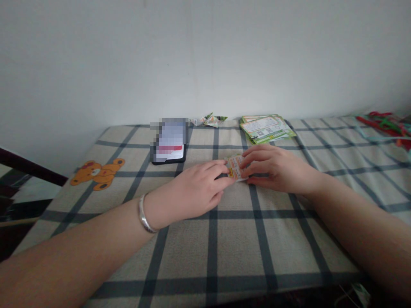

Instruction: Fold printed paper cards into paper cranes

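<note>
My left hand (199,188), silver bracelet at the wrist, and my right hand (272,168) pinch opposite sides of a small printed orange-and-white paper piece (236,167), fingers nearly closed, over the blue-striped beige cloth (189,252). Beyond lie a black-edged phone (170,143), folded printed papers (210,120) and stacked green-and-white cards (268,129).

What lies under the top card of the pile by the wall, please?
Under the top card, edges of more green-bordered cards stick out, with the checked tablecloth around them. Their middles are covered and cannot be seen.
</note>
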`<state>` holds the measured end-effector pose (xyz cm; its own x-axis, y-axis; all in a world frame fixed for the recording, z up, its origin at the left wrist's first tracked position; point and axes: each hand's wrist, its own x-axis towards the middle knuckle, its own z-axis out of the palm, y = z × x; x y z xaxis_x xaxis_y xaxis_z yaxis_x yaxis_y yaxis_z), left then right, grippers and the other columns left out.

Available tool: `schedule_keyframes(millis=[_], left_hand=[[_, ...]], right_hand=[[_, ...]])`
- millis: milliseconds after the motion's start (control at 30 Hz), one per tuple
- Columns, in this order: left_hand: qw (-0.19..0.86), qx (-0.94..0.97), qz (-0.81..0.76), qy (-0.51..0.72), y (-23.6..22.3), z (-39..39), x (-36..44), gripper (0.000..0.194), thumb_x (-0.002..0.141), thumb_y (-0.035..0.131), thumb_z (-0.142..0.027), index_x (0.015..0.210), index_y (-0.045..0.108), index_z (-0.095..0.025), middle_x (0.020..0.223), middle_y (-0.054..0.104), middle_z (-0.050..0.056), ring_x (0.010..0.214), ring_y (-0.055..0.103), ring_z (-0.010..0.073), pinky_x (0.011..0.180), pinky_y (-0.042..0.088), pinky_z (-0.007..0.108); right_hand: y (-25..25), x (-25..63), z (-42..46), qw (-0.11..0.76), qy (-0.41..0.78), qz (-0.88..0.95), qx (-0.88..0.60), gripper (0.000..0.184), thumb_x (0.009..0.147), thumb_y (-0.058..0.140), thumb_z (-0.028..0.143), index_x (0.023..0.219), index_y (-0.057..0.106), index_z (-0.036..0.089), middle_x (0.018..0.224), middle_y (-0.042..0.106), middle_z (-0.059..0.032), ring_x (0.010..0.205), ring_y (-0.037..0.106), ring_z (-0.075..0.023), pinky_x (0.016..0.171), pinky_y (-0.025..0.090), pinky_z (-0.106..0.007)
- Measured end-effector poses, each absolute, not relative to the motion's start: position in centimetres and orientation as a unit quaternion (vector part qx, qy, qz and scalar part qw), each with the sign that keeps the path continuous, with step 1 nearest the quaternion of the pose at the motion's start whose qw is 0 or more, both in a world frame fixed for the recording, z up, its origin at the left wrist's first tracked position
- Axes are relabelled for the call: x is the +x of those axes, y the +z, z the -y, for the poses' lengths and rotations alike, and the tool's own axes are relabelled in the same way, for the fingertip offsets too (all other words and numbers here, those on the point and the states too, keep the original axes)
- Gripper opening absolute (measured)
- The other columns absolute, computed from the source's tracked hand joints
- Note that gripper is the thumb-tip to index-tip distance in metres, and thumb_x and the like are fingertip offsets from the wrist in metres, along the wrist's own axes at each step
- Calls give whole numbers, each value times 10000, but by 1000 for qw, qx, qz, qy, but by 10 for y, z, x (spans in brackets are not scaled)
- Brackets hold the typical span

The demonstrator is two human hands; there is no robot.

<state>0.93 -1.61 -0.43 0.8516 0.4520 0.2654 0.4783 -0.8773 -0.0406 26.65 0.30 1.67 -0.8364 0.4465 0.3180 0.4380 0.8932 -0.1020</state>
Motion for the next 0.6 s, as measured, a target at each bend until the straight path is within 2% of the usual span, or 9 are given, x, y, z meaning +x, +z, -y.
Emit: schedule_keyframes(millis=[200, 333, 600], left_hand=[[39, -964, 229, -128, -4, 14, 12, 316, 908, 500, -198, 1204, 600, -149, 1310, 563, 107, 1205, 538, 246, 1081, 441, 422], [32, -969, 212, -122, -5, 12, 11, 302, 913, 509, -220, 1191, 598, -140, 1282, 588, 107, 1220, 525, 247, 1123, 383, 445], [26, -972, 212, -95, -5, 11, 10, 290, 933, 514, -288, 1184, 591, -165, 1252, 587, 105, 1159, 545, 262, 1075, 393, 470]], right_hand=[[19, 267, 2, 144, 18, 963, -228, 195, 886, 608, 184, 1028, 733, 232, 1126, 711, -31, 1088, 625, -187, 948, 492, -319], [21, 266, 5, 139, 21, 963, -230, 212, 908, 575, 179, 1054, 724, 223, 1140, 713, -35, 1102, 630, -171, 960, 493, -297], [23, 264, 9, 124, 19, 963, -238, 197, 918, 550, 172, 1012, 723, 183, 1113, 727, -41, 1053, 658, -173, 901, 526, -283]])
